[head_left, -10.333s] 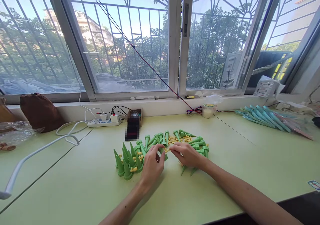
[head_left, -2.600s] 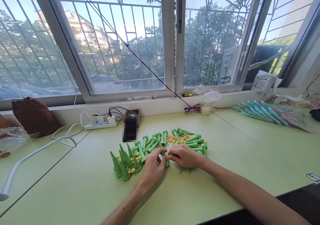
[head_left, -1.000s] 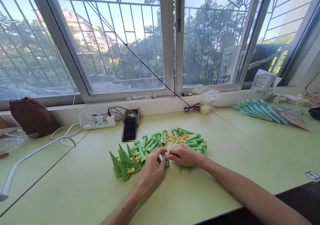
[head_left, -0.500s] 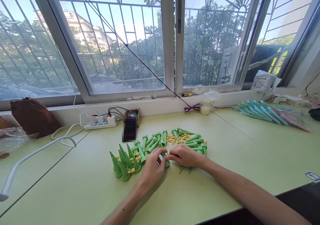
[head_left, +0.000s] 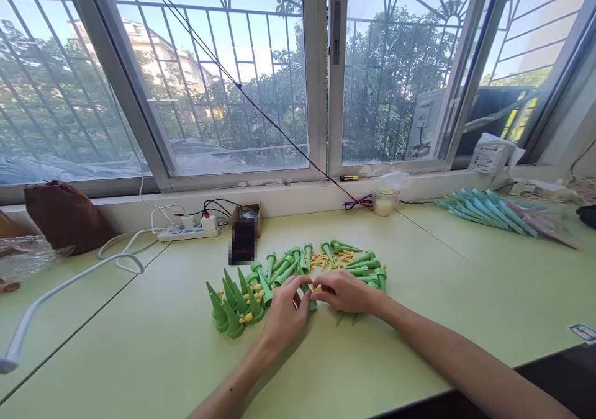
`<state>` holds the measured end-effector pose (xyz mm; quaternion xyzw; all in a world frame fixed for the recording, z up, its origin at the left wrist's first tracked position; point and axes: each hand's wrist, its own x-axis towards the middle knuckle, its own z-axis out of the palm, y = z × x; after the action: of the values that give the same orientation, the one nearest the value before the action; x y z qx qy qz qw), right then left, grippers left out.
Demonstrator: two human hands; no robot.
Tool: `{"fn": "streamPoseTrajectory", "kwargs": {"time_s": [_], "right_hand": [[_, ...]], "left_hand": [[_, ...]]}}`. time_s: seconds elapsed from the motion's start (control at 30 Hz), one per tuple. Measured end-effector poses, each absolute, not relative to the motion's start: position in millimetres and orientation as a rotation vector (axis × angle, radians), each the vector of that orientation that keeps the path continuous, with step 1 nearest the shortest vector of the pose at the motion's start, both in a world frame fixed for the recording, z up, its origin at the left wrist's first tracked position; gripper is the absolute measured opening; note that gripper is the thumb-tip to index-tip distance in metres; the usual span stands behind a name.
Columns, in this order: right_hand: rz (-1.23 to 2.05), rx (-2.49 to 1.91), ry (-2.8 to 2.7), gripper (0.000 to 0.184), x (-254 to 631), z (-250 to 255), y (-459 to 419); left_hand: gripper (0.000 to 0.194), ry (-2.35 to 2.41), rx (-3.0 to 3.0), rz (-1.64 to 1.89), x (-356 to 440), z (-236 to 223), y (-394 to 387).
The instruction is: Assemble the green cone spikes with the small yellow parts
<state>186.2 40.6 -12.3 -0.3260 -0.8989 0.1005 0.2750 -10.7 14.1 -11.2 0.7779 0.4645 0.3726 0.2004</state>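
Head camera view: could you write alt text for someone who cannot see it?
A person's left hand holds a green cone while their right hand pinches a small yellow piece over a pale green table. More green cones, some upright, some lying, and scattered yellow bits curve around them, with windows behind.

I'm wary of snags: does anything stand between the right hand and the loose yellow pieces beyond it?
One green cone lies among the yellow pieces, tip towards the right hand; to the right of that cone, nothing visible stands in the way.
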Motion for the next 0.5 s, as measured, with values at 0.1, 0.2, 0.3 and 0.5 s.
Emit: {"fn": "streamPoseTrajectory", "kwargs": {"time_s": [0.1,0.2,0.3,0.5], "right_hand": [[0.293,-0.857,-2.368,0.010,186.4,-10.5,38.5],[0.255,-0.849,-2.370,0.011,186.1,-12.3,39.8],[0.209,-0.868,-2.402,0.022,185.7,-15.7,43.3],[0.165,-0.892,-2.450,0.038,185.7,-16.7,44.9]], "left_hand": [[0.021,1.327,2.160,1.051,-10.8,-11.1,15.2],[0.021,1.343,2.159,1.055,-10.8,-10.6,14.5],[0.021,1.338,2.167,1.054,-10.4,-10.3,13.1],[0.021,1.322,2.188,1.065,-10.0,-10.1,12.7]]}}
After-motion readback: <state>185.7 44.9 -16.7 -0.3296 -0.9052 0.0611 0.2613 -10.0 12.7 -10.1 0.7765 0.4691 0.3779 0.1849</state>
